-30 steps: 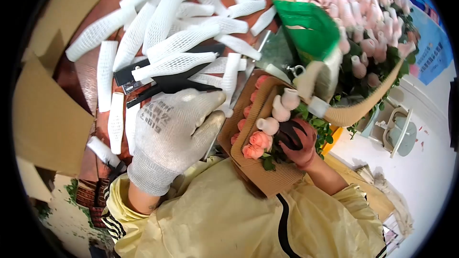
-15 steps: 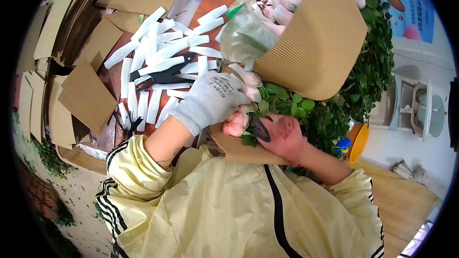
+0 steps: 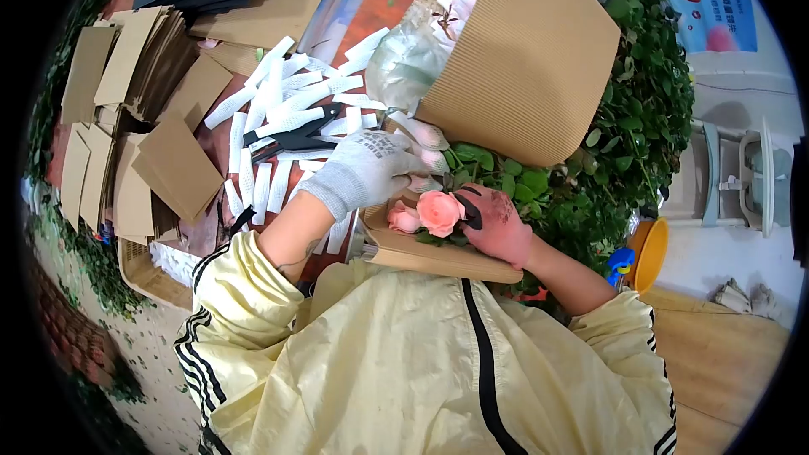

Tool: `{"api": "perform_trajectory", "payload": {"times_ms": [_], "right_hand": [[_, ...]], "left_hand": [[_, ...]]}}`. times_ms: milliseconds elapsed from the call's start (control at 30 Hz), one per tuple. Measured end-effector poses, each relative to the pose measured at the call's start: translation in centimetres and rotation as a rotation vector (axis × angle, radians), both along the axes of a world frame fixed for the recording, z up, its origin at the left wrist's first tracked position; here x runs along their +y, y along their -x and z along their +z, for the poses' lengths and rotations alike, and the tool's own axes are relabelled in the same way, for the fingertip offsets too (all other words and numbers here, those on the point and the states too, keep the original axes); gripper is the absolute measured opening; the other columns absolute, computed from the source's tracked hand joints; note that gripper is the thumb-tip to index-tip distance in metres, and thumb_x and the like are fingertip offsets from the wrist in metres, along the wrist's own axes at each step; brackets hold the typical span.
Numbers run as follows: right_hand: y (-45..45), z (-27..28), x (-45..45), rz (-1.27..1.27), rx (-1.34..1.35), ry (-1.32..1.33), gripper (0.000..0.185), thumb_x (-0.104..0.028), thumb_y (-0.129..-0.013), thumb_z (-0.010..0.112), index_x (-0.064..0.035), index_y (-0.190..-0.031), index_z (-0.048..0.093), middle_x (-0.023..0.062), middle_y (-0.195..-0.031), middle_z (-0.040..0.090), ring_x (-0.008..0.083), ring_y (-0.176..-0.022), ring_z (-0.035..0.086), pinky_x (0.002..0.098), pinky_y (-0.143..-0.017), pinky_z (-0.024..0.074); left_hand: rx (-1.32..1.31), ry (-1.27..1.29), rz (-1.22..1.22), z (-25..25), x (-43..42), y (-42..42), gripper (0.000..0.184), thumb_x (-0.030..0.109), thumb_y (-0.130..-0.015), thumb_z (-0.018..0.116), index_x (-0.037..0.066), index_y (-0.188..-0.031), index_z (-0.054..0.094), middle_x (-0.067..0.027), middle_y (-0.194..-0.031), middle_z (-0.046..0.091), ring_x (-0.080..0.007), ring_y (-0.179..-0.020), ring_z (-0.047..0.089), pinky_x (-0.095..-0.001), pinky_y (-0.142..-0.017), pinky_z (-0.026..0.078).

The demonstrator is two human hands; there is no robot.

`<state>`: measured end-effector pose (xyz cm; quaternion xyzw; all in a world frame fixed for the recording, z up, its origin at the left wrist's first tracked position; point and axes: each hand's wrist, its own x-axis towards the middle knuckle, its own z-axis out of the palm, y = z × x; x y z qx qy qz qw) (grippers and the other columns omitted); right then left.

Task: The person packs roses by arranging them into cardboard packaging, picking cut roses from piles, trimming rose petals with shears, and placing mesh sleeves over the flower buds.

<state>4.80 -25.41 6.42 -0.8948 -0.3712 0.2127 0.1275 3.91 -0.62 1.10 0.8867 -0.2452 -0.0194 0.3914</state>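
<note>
My left hand (image 3: 371, 170), in a pale grey knit glove, bends its fingers around a rose bud in a white net sleeve (image 3: 421, 183). Just above it lie more net-sleeved pink roses (image 3: 426, 136). My right hand (image 3: 495, 221), in a pink glove with dark patches, is closed at the stem side of an open pink rose (image 3: 441, 214); its stem is hidden by the fingers and leaves. Another bare pink rose (image 3: 403, 217) sits to the left of that bloom. Under these flowers is a brown cardboard sheet (image 3: 438, 258), close to my body.
Loose white net sleeves (image 3: 291, 93) lie left, with a black-handled tool (image 3: 297, 136) among them. Stacked cardboard pieces (image 3: 181, 173) stand farther left. A corrugated cardboard sheet (image 3: 527, 59) leans in front of netted roses. Rose foliage (image 3: 636, 101) and an orange bucket (image 3: 649, 254) are right.
The open pink rose has come into view beside my right hand, above the cardboard. My left hand has stayed near the netted buds. The whole view has shifted slightly.
</note>
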Motion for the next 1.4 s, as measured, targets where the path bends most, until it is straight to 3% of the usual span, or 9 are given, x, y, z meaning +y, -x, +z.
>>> {"api": "perform_trajectory", "payload": {"times_ms": [400,567,733,933,1033,1133,1200,1267,1400], "right_hand": [[-0.6,-3.2,-2.6,0.012,-0.076,-0.29,0.04,-0.014,-0.071,0.069,-0.0033,-0.106,0.056,0.0163,-0.106,0.057,0.034,-0.094,0.056,0.0409,-0.081,0.0463],[0.5,-1.4,-2.4,-0.228,-0.009,-0.446,0.043,-0.013,-0.067,0.072,-0.0006,-0.105,0.057,0.0175,-0.106,0.059,0.0358,-0.097,0.056,0.0409,-0.084,0.0461],[1.2,-3.1,-4.9,-0.223,-0.033,-0.499,0.051,-0.015,-0.067,0.072,-0.004,-0.113,0.054,0.0146,-0.117,0.055,0.0322,-0.102,0.055,0.0389,-0.09,0.0432],[4.5,9.6,-12.0,-0.675,-0.154,-0.742,0.037,-0.014,-0.075,0.064,-0.0042,-0.109,0.055,0.0125,-0.111,0.057,0.024,-0.101,0.056,0.0329,-0.087,0.0449],[8.3,15.6,-19.7,-1.289,-0.732,-0.655,0.028,-0.011,-0.086,0.053,-0.0043,-0.113,0.051,0.0042,-0.092,0.056,0.0155,-0.084,0.056,0.0268,-0.073,0.0463],[12.7,22.3,-29.9,-1.416,-0.551,-1.314,0.026,-0.018,-0.083,0.057,-0.0044,-0.106,0.058,0.0061,-0.09,0.061,0.0177,-0.082,0.06,0.0317,-0.071,0.0475],[18.6,25.0,-40.1,-1.006,-1.388,0.501,0.028,-0.019,-0.082,0.054,-0.009,-0.107,0.06,0.0125,-0.094,0.062,0.0253,-0.084,0.061,0.036,-0.071,0.0474],[25.7,27.4,-47.2,-1.317,-1.366,1.101,0.03,-0.02,-0.08,0.053,-0.0146,-0.109,0.061,0.0145,-0.098,0.062,0.0296,-0.087,0.06,0.0372,-0.073,0.0473],[36.1,29.6,-46.3,-1.414,-1.723,0.691,0.025,-0.018,-0.078,0.058,-0.0101,-0.102,0.061,0.0117,-0.097,0.063,0.027,-0.088,0.061,0.0353,-0.076,0.0479]], "left_hand": [[-0.066,-0.472,-0.086,5.4,-2.3,1.3,0.04,0.045,-0.072,0.063,0.014,-0.097,0.064,-0.0053,-0.108,0.057,-0.022,-0.102,0.053,-0.0391,-0.084,0.04],[-0.216,-0.431,-0.166,5.3,-3.4,1.2,0.064,0.043,-0.066,0.07,0.008,-0.117,0.052,-0.0088,-0.118,0.049,-0.0276,-0.115,0.042,-0.0413,-0.091,0.037],[-0.254,-0.415,-0.249,4.0,-4.4,0.3,0.068,0.042,-0.065,0.069,0.008,-0.121,0.051,-0.0123,-0.131,0.041,-0.0309,-0.129,0.03,-0.0492,-0.109,0.02],[-0.201,-0.592,-0.28,3.4,-5.2,0.7,0.072,0.047,-0.071,0.062,0.006,-0.128,0.045,-0.0152,-0.138,0.034,-0.0327,-0.131,0.025,-0.0552,-0.109,0.01],[-0.234,-0.604,-0.302,3.6,-5.3,0.7,0.073,0.045,-0.071,0.062,0.005,-0.128,0.044,-0.0182,-0.138,0.034,-0.0352,-0.131,0.025,-0.0552,-0.109,0.009],[-0.258,-0.609,-0.333,3.5,-5.4,0.7,0.073,0.042,-0.071,0.063,0.002,-0.128,0.042,-0.0214,-0.137,0.033,-0.0389,-0.13,0.025,-0.0566,-0.108,0.009],[-0.26,-0.63,-0.345,3.1,-5.5,0.7,0.073,0.041,-0.072,0.061,0.001,-0.129,0.04,-0.0226,-0.138,0.032,-0.0404,-0.13,0.023,-0.0574,-0.108,0.008],[-0.28,-0.65,-0.348,3.2,-5.6,0.7,0.072,0.042,-0.073,0.06,0.001,-0.13,0.04,-0.0231,-0.139,0.031,-0.041,-0.131,0.021,-0.0569,-0.108,0.008],[-0.246,-0.702,-0.348,2.6,-5.4,0.7,0.076,0.041,-0.074,0.06,0.0,-0.133,0.035,-0.0226,-0.141,0.026,-0.0406,-0.133,0.016,-0.0552,-0.109,0.006]]}}
